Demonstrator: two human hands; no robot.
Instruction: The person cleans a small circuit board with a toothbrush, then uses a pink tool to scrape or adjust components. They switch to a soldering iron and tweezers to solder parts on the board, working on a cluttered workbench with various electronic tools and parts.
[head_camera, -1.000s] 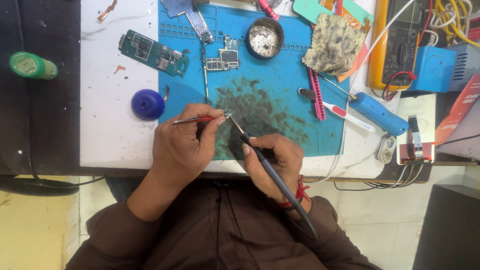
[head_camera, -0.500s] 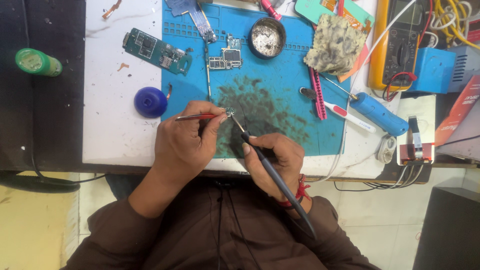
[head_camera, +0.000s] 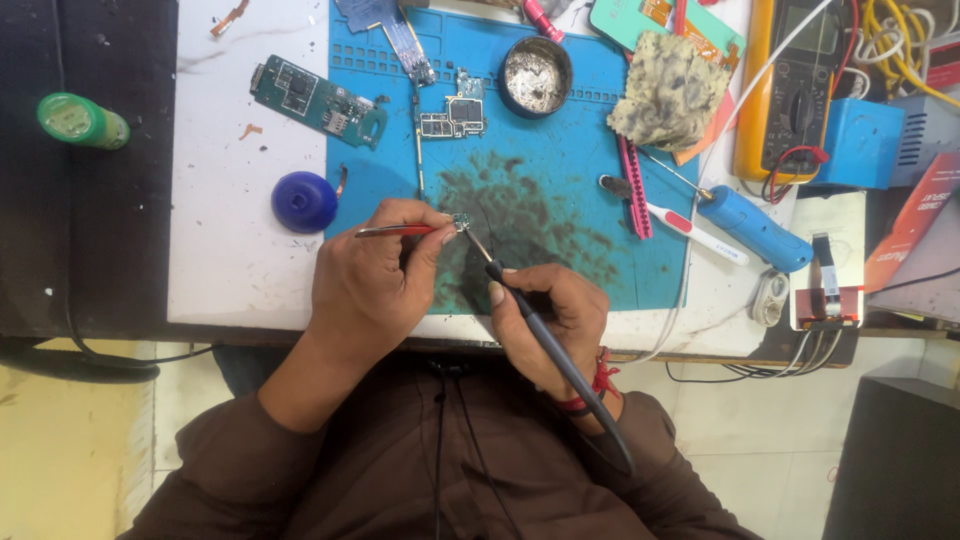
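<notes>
The left hand (head_camera: 375, 285) holds red-handled tweezers (head_camera: 395, 231) in a closed grip, thumb and forefinger pinching the shafts. The tweezer tips clamp a small electronic component (head_camera: 462, 221), which sits just above the stained centre of the blue silicone work mat (head_camera: 580, 160). Whether the component touches the mat cannot be told.

The right hand (head_camera: 550, 320) is closed around a dark grey soldering iron (head_camera: 560, 360), held like a pen. The iron runs diagonally from the lower right, past a red thread band (head_camera: 598, 385) on the wrist, up to its tip at the component. The tip meets the component at or just beside the tweezer tips.

The mat lies on a white bench (head_camera: 230, 240). Layout on and around the mat:

- Far edge of the mat: a small bare circuit board (head_camera: 452, 115) and a round metal tin (head_camera: 536, 76) with grey residue inside.
- Left of the mat, on the bench: a green phone circuit board (head_camera: 318, 101) and a blue round cap (head_camera: 304, 201).
- Right part of the mat: a soiled yellow-grey sponge (head_camera: 668, 92), a pink-handled brush (head_camera: 632, 187) and a white toothbrush (head_camera: 690, 230).
- Right edge: a blue-handled screwdriver (head_camera: 752, 227), lying partly off the mat.
- Far right: a yellow multimeter (head_camera: 795, 85) with test leads.
- Far left, on a dark surface: a green cylindrical container (head_camera: 82, 121), lying on its side, well apart from both hands.
</notes>
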